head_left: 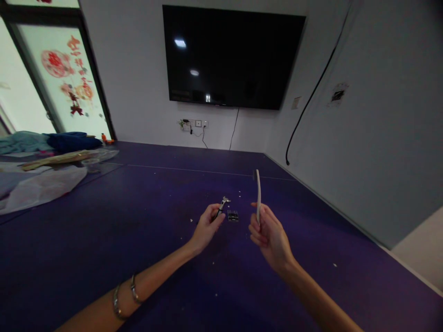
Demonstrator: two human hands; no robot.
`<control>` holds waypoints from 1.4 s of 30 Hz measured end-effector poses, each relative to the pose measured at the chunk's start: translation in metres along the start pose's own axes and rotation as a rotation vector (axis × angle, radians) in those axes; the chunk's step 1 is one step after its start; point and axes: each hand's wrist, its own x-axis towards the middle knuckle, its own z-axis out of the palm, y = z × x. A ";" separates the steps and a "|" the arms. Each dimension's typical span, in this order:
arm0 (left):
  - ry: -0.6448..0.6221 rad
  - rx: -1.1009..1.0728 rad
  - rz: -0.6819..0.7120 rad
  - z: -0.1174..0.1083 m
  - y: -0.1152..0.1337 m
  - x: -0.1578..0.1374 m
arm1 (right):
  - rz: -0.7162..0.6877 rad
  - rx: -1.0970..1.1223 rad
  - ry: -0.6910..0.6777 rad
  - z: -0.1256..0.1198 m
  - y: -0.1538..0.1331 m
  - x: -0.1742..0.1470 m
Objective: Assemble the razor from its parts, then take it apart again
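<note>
My left hand (206, 230) is closed around the dark handle of a small tool with a silvery T-shaped head (224, 201), which looks like a razor. Raised at the right, my right hand (270, 233) grips a slim off-white brush (259, 193) by its lower end. It looks like a toothbrush, held nearly upright, with faint bristles at the top pointing left. Between the hands, close to the tool's head, a small dark rectangular piece (233, 216) lies on the purple surface (221, 286). Its details are too small to make out.
Small white scraps (191, 220) dot the surface. To the left lie a clear plastic bag (44, 189) and folded dark blue cloth (74, 139). A wall-mounted TV (235, 57) is ahead. A black cable (311, 94) hangs along the right wall.
</note>
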 end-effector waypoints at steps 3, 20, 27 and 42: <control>0.007 -0.020 -0.006 -0.001 0.000 0.000 | -0.077 -0.116 -0.019 -0.007 -0.008 0.014; 0.036 0.104 0.074 -0.001 0.010 -0.001 | -0.081 -0.721 -0.192 -0.082 -0.009 0.053; -0.043 0.123 0.089 -0.001 0.010 -0.004 | -0.071 -0.786 -0.186 -0.070 -0.010 0.050; -0.137 -0.049 -0.032 0.002 0.002 -0.006 | -0.062 -0.827 -0.256 -0.086 0.001 0.059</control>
